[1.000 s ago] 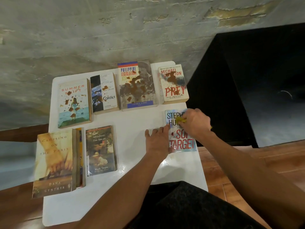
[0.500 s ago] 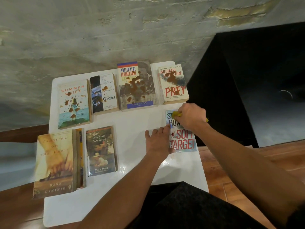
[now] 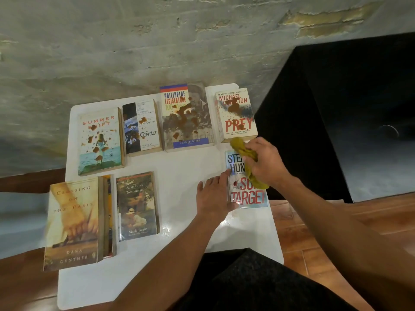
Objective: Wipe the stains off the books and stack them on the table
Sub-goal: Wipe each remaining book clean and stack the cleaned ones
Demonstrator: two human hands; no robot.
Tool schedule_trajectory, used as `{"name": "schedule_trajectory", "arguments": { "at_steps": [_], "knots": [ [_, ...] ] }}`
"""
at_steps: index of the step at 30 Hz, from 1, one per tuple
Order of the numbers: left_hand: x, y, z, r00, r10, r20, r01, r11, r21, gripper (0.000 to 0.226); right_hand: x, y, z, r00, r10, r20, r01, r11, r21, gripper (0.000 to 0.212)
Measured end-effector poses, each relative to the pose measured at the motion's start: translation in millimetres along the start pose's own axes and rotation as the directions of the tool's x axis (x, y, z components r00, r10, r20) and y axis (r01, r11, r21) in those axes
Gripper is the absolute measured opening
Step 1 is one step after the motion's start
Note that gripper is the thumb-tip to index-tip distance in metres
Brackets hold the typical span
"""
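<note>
Right hand (image 3: 267, 162) bunches mustard-yellow cloth (image 3: 244, 153) over blue paperback "Soft Target" (image 3: 249, 196), 3 o'clock on white table (image 3: 179, 167). Left hand (image 3: 213, 196), fingers flat, steadies spine edge. Small red mark possibly remains; wipe firmly, book pinned.

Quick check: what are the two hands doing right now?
Left hand: open, fingers straight, pressing the edge of the book.
Right hand: closed around a yellow cloth over that book.

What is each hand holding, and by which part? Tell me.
The right hand grips a bunched yellow cloth around its middle, both ends sticking out. The left hand holds nothing; its straight fingers rest on the book at its left edge.
</note>
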State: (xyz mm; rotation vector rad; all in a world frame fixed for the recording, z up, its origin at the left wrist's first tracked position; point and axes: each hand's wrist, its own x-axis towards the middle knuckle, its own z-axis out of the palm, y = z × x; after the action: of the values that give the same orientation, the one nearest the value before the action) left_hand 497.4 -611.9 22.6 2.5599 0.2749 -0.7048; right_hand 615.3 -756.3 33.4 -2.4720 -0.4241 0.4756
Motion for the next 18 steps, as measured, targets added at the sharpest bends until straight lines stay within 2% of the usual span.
{"name": "schedule_trajectory", "arguments": {
  "at_steps": [3,8,14,18],
  "knots": [
    [0,0,3,0.999,-0.032,-0.032,0.03,0.998,-0.057,0.09,-5,6,17,0.998,-0.055,0.014,0.057,0.987,-0.151,0.035],
    [-2,-2,5,0.997,-0.025,-0.068,0.022,0.999,-0.038,0.074,-4,2,20,0.993,-0.089,0.081,0.107,0.959,-0.264,0.046],
    [-9,-4,7,0.999,-0.026,-0.039,0.026,0.999,-0.023,0.074,-14,-5,22,0.983,-0.095,0.156,0.156,0.885,-0.439,0.059],
    [-8,-6,8,0.999,-0.031,-0.032,0.031,1.0,-0.001,0.078,-30,-7,23,0.977,-0.112,0.184,0.186,0.871,-0.455,0.056]
  ]
}}
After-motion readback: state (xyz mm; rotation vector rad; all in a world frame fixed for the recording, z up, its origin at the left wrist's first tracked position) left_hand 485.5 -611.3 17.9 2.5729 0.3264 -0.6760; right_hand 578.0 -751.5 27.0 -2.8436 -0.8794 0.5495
